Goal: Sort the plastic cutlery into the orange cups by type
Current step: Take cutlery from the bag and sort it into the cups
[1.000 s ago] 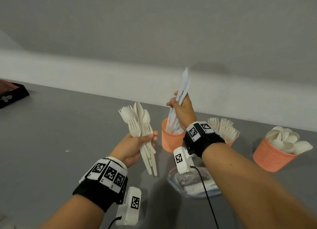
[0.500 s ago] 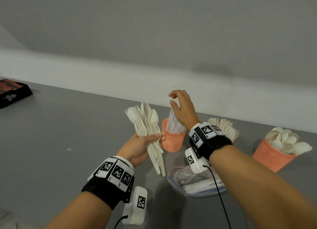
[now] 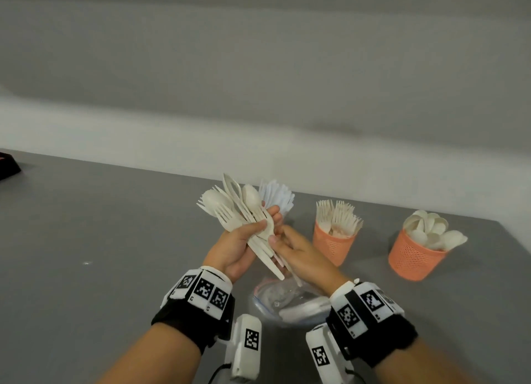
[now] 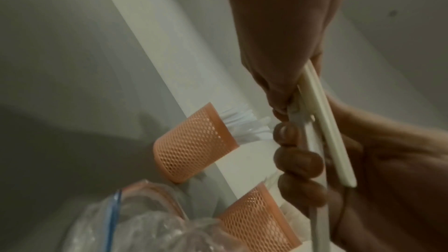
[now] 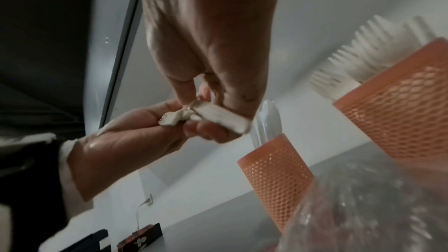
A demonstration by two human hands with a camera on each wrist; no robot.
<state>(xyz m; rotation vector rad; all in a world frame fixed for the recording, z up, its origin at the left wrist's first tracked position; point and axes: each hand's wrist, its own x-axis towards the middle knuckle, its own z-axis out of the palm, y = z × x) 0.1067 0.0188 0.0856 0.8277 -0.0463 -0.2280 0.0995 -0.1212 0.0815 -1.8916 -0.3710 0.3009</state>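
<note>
Your left hand [image 3: 234,247] clutched the mixed bundle [image 3: 244,211] at frame centre; your right hand [image 3: 298,255] pinched its handles. Pulling one piece could have dragged others loose, missing the cups [image 3: 333,247].

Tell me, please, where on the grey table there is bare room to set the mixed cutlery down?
The widest bare patch of table lies left of the left hand, reaching to the black tray. A narrow gap sits between the fork cup and spoon cup. It is crowded beneath the hands, around the plastic bag.
</note>
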